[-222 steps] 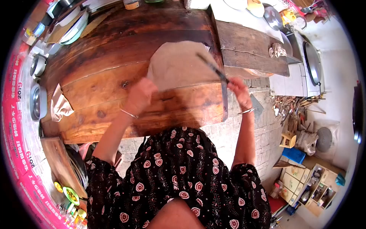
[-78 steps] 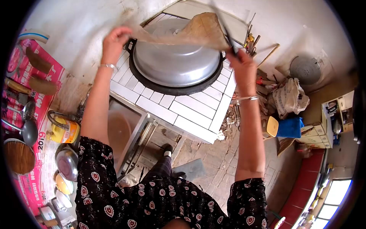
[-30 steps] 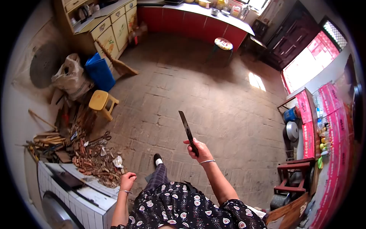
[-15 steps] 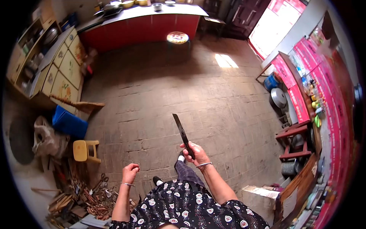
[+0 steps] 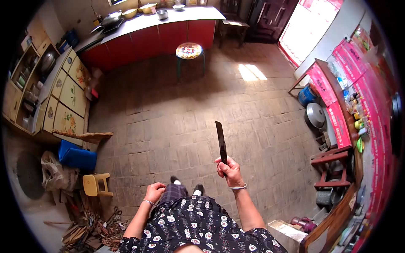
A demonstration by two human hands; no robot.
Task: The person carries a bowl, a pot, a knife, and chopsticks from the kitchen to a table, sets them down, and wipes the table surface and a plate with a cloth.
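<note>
Upright in front of me, my right hand (image 5: pixel 230 171) grips a long black knife (image 5: pixel 221 139) by its lower end. Its narrow blade has a squared-off tip and points away over the floor. My fist hides most of the handle. My left hand (image 5: pixel 155 192) hangs low beside my patterned top, fingers curled in and nothing visible in them. Each wrist wears a bracelet.
Ahead, a round patterned stool (image 5: pixel 189 51) stands before the red counter (image 5: pixel 168 36). A yellow stool (image 5: pixel 97 184) and firewood (image 5: pixel 84 232) are at left, below a cabinet (image 5: pixel 63 103). Along the right are a lidded pot (image 5: pixel 315 114) and a red wooden stool (image 5: pixel 331 168).
The knife and my right hand have moved right, and the blade stands more upright. My left hand has come closer to my body. My feet have shifted, and the stool ahead looks nearer.
</note>
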